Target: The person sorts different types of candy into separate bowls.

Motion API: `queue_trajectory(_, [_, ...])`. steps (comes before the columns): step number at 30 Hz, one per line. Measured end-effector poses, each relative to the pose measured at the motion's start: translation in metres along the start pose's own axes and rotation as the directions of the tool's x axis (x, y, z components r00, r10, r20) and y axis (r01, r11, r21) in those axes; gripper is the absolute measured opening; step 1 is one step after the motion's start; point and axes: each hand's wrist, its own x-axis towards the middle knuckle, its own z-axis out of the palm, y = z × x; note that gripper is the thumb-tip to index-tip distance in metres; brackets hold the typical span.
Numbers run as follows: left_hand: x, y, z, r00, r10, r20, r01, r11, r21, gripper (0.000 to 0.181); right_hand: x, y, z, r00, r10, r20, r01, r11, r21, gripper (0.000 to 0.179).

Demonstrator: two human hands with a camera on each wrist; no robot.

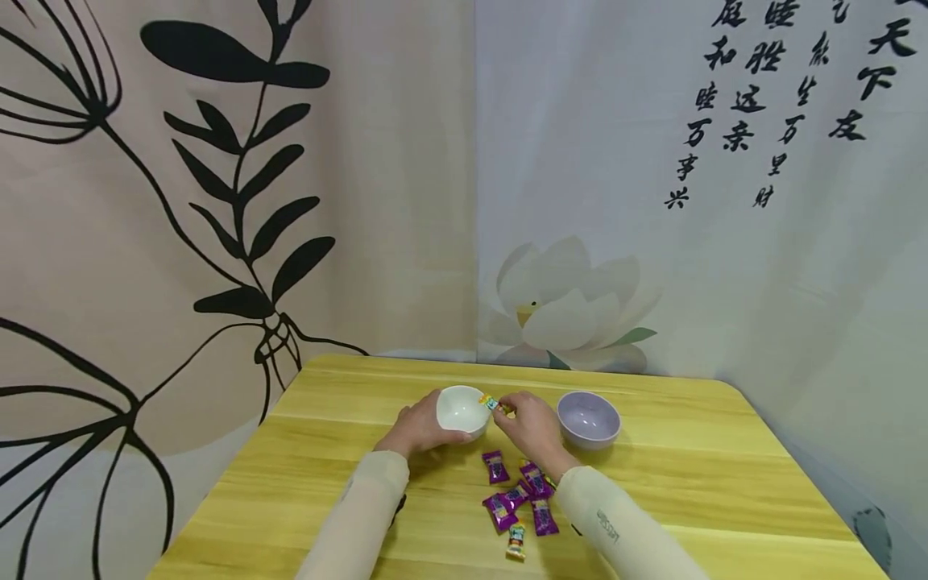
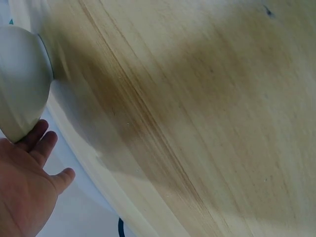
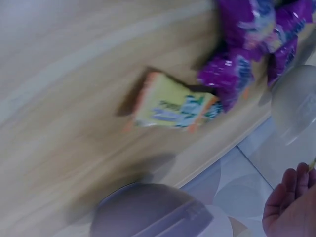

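Observation:
My left hand [image 1: 423, 424] holds the side of a white bowl [image 1: 462, 412], thumb along its near side. In the left wrist view, the fingers of that hand [image 2: 27, 182] lie against the outer wall of the bowl [image 2: 22, 79]. My right hand [image 1: 532, 424] pinches a small yellow wrapped candy [image 1: 489, 401] at the bowl's right rim. Below the hands, several purple wrapped candies [image 1: 500, 511] lie in a loose group on the table. Closest to me is another yellow wrapped candy [image 1: 515, 541]. The right wrist view shows a yellow candy [image 3: 170, 103] beside purple ones [image 3: 227, 74].
A lilac bowl [image 1: 589, 420] stands just right of my right hand. The wooden table [image 1: 725, 467] has its far edge close to a printed curtain [image 1: 406, 201].

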Motion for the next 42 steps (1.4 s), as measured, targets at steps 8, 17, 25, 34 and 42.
queue_trajectory(8, [-0.001,0.0,0.0,1.0,0.015,-0.001,-0.015,0.999,0.028,0.1,0.017,-0.016,0.009,1.0,-0.004,0.014,0.004,1.0,0.012,0.025])
queue_trajectory(17, [-0.003,0.001,-0.003,1.0,0.014,-0.006,-0.014,1.0,0.021,0.097,0.03,-0.031,0.022,0.999,-0.035,0.032,0.036,0.998,-0.046,0.023])
queue_trajectory(25, [-0.006,0.004,-0.005,1.0,0.006,-0.004,-0.006,1.0,0.004,0.093,0.034,-0.039,0.031,0.997,-0.03,0.077,0.034,0.998,-0.047,0.028])
queue_trajectory(34, [-0.004,0.007,0.0,1.0,-0.012,-0.001,0.012,1.0,0.01,0.094,0.032,-0.034,0.029,0.997,-0.007,0.078,0.012,0.998,-0.058,0.036])
queue_trajectory(42, [-0.005,0.006,-0.001,1.0,-0.019,-0.005,0.019,1.0,-0.025,0.094,0.025,-0.026,0.018,0.999,-0.014,0.045,0.017,0.998,-0.053,0.033])
